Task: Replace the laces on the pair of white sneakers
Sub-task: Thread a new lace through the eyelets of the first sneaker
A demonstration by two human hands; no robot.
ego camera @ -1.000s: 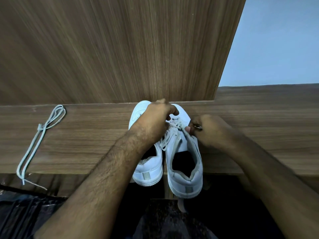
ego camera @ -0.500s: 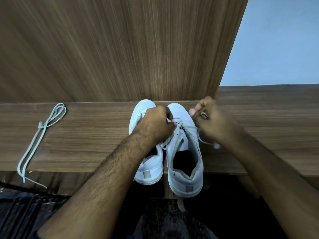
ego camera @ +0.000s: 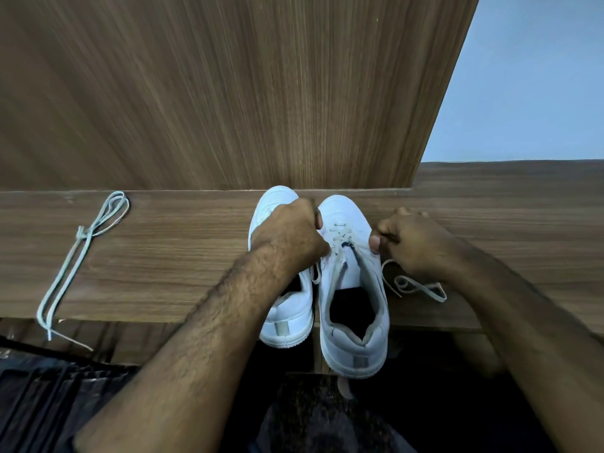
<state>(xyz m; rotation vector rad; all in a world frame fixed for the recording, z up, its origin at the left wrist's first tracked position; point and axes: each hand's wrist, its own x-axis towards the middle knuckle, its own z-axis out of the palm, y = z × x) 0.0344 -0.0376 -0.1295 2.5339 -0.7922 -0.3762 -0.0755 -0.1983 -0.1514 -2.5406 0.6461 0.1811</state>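
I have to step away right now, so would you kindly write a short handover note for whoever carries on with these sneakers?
Left hand: curled over the sneakers' toe ends, at the lacing.
Right hand: pinching the lace that trails loose on the wooden shelf beside the right sneaker.
Left sneaker stands beside it, heels over the shelf edge; its eyelets are hidden.
A spare lace, bundled and knotted, lies far left.
Done: right sneaker is laced only near the toe.
Left: the remaining eyelets and the other sneaker, probably.
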